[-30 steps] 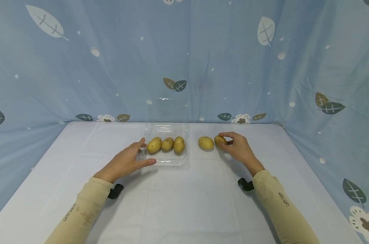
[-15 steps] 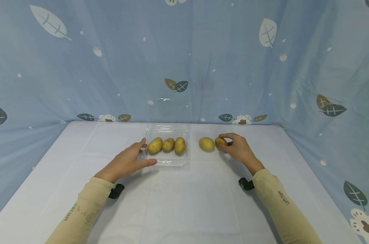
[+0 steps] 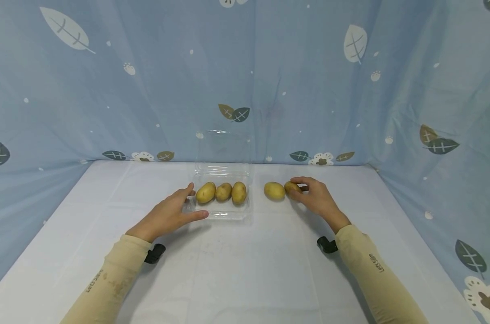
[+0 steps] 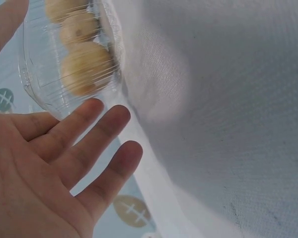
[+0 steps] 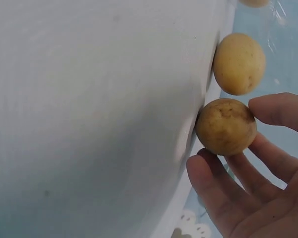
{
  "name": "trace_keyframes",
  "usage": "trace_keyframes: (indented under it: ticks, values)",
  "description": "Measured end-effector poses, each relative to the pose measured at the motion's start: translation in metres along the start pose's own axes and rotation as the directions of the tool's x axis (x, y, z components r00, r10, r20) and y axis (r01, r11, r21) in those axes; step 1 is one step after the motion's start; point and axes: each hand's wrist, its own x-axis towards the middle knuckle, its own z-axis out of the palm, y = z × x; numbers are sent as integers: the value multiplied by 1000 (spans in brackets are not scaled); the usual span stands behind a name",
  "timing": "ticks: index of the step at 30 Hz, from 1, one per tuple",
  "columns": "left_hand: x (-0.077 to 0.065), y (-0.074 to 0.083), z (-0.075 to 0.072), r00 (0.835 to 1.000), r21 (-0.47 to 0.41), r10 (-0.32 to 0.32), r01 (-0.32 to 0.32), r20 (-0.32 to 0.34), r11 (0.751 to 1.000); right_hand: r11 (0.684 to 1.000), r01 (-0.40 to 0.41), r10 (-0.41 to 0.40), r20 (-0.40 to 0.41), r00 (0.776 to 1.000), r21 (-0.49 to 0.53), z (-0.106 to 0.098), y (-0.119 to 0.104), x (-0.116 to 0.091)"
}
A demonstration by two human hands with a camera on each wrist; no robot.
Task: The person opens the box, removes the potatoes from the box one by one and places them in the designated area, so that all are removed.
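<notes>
In the head view, three yellow-brown potatoes [image 3: 223,192] lie side by side in a clear plastic clamshell box [image 3: 229,216]. My left hand [image 3: 165,213] is at the box's left end, fingers spread and thumb along the front edge. In the left wrist view its fingers lie close to the clear wall; whether they press on it I cannot tell. On the right, my right hand [image 3: 319,197] holds a small brownish potato [image 5: 226,126] between thumb and fingers, low at the tabletop. Just left of it lies a paler yellow potato [image 3: 274,191], close to the held one.
The box's transparent lid [image 3: 224,150] stands raised at the back, in front of a blue leaf-patterned curtain [image 3: 168,81]. White cloth covers the table [image 3: 245,270]. Dark wrist-camera pieces [image 3: 327,245] jut out below both forearms.
The right hand and its potato have barely shifted, with a tiny move left toward the paler potato. The left hand and the box stay put; the head view tilted slightly earlier.
</notes>
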Motion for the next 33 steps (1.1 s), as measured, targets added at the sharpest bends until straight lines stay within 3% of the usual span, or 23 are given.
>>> trace_keyframes:
  ticks: [22, 33]
  values:
    - [0, 0, 1, 1000, -21, 12, -13, -8, 1000, 999, -37, 37, -22, 999, 9, 1, 2, -6]
    - [0, -1, 1, 1000, -12, 15, -15, -9, 1000, 999, 37, -38, -68, 997, -14, -5, -1, -8]
